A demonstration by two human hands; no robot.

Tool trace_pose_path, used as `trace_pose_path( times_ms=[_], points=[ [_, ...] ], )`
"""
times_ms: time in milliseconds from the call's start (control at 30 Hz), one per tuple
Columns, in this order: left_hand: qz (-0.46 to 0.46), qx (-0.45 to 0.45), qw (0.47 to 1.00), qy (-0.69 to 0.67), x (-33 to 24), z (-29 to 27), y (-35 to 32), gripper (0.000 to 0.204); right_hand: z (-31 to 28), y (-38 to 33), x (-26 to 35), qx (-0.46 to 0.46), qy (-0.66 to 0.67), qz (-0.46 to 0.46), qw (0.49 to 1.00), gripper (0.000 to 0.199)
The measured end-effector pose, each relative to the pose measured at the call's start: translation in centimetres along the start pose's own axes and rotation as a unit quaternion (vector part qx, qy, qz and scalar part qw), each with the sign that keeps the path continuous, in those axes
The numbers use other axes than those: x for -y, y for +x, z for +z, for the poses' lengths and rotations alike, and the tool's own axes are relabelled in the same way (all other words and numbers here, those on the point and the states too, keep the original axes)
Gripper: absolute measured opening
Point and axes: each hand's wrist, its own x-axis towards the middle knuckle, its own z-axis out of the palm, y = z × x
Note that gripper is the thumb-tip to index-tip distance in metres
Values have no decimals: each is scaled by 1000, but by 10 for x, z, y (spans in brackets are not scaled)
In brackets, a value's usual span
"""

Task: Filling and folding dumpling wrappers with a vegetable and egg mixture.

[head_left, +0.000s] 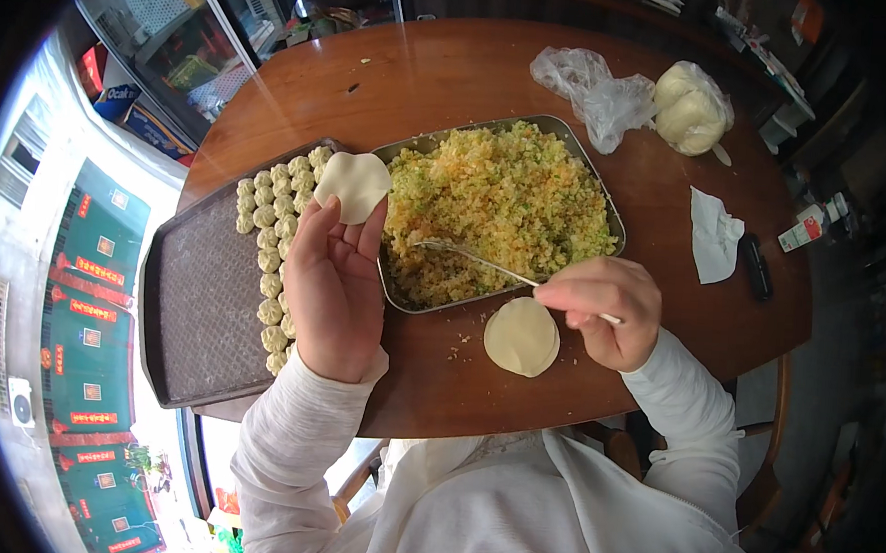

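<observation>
Two hands over round wooden bench [454,67]. Left hand [334,286] raised, palm up, fingertips holding round wrapper [352,184] above seam between dark tray [196,304] and metal pan [616,221]. Right hand [607,310] pinches spoon [469,258], bowl sunk in filling [502,195] at pan's near side. Stack of wrappers [522,336] beside right hand, near bench's near edge. Dumplings [272,243] in rows along tray's right side. Far right: bagged dough [690,107], crumpled plastic bag [593,89], napkin [714,236].
</observation>
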Motion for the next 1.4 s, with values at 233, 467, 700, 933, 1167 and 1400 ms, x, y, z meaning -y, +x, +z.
trace_pose_path(
  times_ms=[233,467,700,933,1167,1400],
  points=[
    [6,4,1000,-16,-4,-11,11,26,19,5,-3,78,33,-33,996,27],
    [1,-8,1000,-3,0,-7,7,26,0,8,0,93,23,-11,995,18],
    [-4,-11,1000,5,3,-5,5,25,-10,-4,-4,-55,30,53,997,18],
    [-14,-15,1000,20,4,-3,5,26,-5,-2,-3,-23,15,54,998,15],
    [-35,-18,998,39,4,-1,2,26,3,-9,-1,-45,124,169,977,17],
    [-50,-14,998,35,5,0,1,24,10,-8,-8,-110,248,335,902,29]
  ],
)
